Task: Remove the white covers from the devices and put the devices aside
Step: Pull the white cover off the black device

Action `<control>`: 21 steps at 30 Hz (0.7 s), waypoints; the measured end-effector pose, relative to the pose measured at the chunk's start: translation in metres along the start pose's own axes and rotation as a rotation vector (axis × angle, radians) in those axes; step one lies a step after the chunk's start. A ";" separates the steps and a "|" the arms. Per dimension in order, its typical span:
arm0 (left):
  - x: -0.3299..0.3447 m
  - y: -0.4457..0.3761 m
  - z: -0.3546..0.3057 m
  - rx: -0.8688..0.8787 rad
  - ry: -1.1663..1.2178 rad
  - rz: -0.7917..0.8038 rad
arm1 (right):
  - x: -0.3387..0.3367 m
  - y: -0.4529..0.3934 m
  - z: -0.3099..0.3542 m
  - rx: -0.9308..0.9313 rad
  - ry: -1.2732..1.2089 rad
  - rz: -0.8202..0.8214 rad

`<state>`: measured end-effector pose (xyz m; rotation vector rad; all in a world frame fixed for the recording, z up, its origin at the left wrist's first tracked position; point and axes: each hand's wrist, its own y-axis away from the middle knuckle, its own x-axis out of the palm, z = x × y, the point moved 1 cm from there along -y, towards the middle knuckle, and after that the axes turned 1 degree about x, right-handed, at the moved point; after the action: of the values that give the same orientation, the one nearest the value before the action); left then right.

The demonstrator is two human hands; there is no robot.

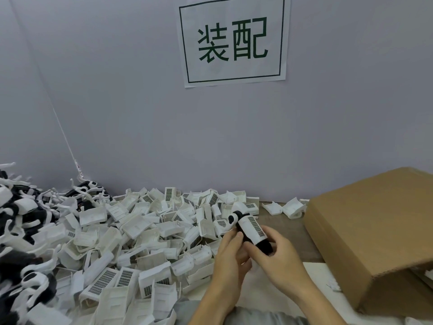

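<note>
A black device (266,246) with a white cover (251,228) still on it, grille side up, is held above the table edge at centre right. My left hand (230,253) grips its left side, thumb against the black body. My right hand (277,256) curls round its lower black end. A white hooked part (233,218) sticks out at the device's far end. A big heap of removed white covers (140,231) spreads over the table to the left. Black-and-white devices (25,207) lie piled at the far left.
A brown cardboard box (375,233) stands at the right, close to my right hand. Two loose white covers (284,207) lie by the wall. A grey wall with a paper sign (234,41) closes the back.
</note>
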<state>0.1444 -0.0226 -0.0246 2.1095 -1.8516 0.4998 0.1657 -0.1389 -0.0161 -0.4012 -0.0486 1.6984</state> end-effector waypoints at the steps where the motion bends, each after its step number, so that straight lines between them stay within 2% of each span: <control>1: 0.000 0.000 0.000 -0.004 0.021 0.021 | 0.001 0.001 -0.001 -0.022 0.044 0.001; 4: -0.002 -0.002 -0.001 0.041 -0.061 -0.014 | -0.002 0.000 -0.006 -0.021 0.086 -0.123; 7: -0.005 -0.005 -0.002 0.105 -0.169 -0.188 | -0.013 -0.004 -0.007 0.058 -0.048 -0.261; 9: -0.008 -0.005 -0.005 0.175 -0.222 -0.300 | -0.022 -0.007 -0.009 0.077 -0.184 -0.269; 11: -0.010 -0.004 -0.007 0.246 -0.262 -0.348 | -0.030 -0.008 -0.011 0.115 -0.278 -0.238; 13: -0.008 -0.001 -0.009 0.292 -0.236 -0.315 | -0.034 -0.008 -0.013 0.160 -0.341 -0.187; 18: -0.002 0.003 -0.008 0.249 -0.105 -0.103 | -0.034 -0.007 -0.016 0.215 -0.432 -0.118; 21: -0.004 0.002 -0.009 0.261 -0.102 -0.093 | -0.032 -0.006 -0.016 0.206 -0.442 -0.074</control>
<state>0.1409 -0.0150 -0.0183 2.4189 -1.8159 0.6541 0.1799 -0.1718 -0.0222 0.1322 -0.2068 1.6715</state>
